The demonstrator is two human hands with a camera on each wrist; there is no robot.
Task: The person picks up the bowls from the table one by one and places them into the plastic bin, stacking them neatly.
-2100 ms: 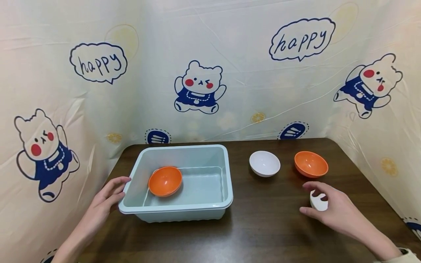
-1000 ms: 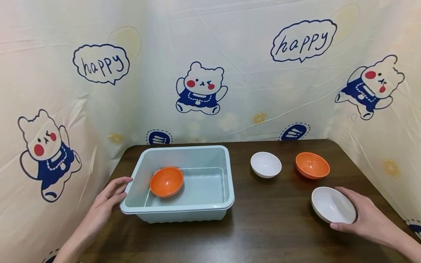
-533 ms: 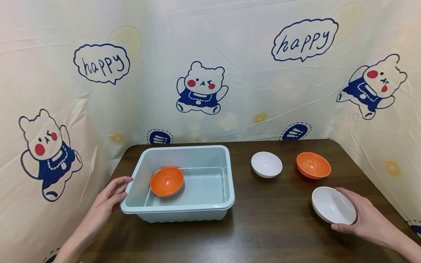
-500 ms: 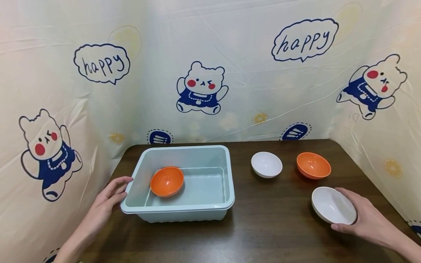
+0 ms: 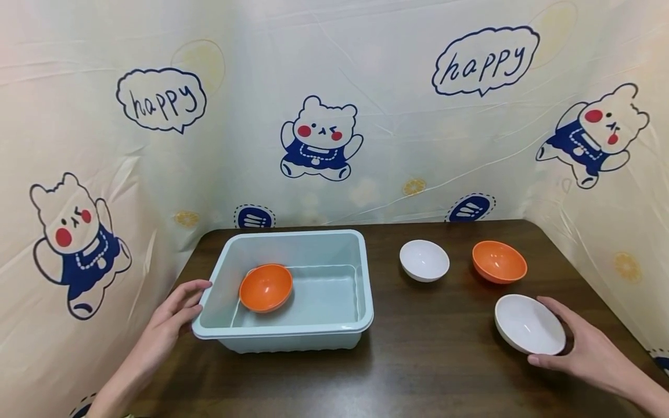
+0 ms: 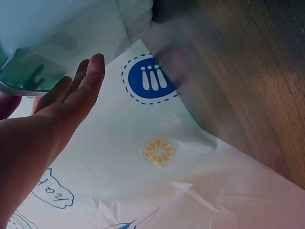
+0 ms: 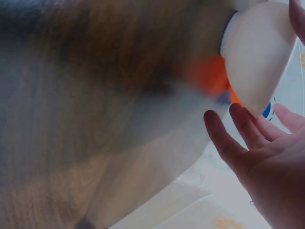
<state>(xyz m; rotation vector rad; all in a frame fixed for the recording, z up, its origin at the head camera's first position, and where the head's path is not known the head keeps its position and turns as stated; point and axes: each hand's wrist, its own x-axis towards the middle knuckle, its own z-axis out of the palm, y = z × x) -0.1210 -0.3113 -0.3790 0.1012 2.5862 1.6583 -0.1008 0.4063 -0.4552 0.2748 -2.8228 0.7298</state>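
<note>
My left hand (image 5: 166, 319) rests against the left side of a pale blue plastic basin (image 5: 284, 331), fingertips at its rim. In the left wrist view, the fingers (image 6: 88, 88) stretch along the basin's outer wall. An orange bowl (image 5: 265, 288) sits in the basin's left part. At the right, a white bowl (image 5: 529, 325) stands near my right hand (image 5: 585, 345). Fingers and thumb are spread beside its right edge, with a dark gap showing before the palm. In the right wrist view, the fingers (image 7: 224, 140) are extended next to the bowl's rim.
Behind the near white bowl stand a second white bowl (image 5: 424, 260) and an orange bowl (image 5: 499, 262). The dark wooden table (image 5: 418, 371) carries everything. A printed curtain (image 5: 392, 104) encloses it at the back and sides.
My right hand earlier reached to the white bowl and gripped it. Since half a second ago its fingers have loosened and drawn slightly away from the bowl. The left hand stays in place.
</note>
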